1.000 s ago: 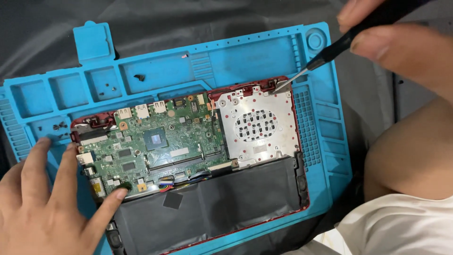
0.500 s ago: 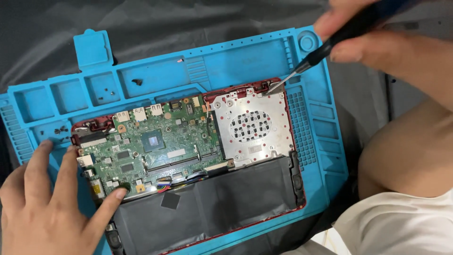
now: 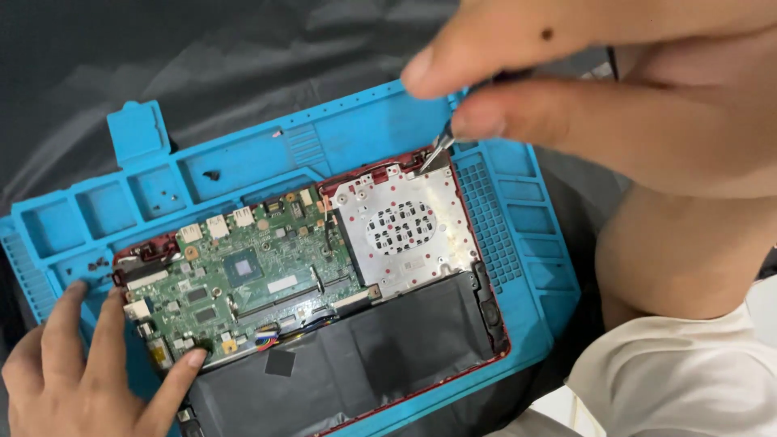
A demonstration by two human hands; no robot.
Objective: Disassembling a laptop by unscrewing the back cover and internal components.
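At about eight o'clock in the view, the left hand (image 3: 89, 364) lay flat with its fingers spread, gripping nothing; the fingertips pressed on the blue silicone work mat (image 3: 348, 133) and the thumb tip touched the lower left edge of the one green circuit board (image 3: 243, 283).

That board sat in the left half of a single opened red laptop shell (image 3: 503, 344), which lay on the mat near the centre. Below the board, toward six o'clock, one flat black battery pack (image 3: 356, 356) filled the shell's lower part. To the right of the board, one silver perforated metal plate (image 3: 401, 231) covered the shell's upper right.

The mat carried a row of shallow moulded compartments along its top edge. The compartment at about ten o'clock (image 3: 158, 194) held two small dark screws, the long one beside it (image 3: 243, 170) held one dark piece, and a few more screws lay in a tray (image 3: 89, 263) at the far left; their exact count was too small to tell.

At one o'clock, the right hand (image 3: 615, 89) pinched a screwdriver (image 3: 437, 150) between thumb and forefinger pressed together around its dark handle, mostly hidden. Its metal tip touched the upper right corner of the silver plate.
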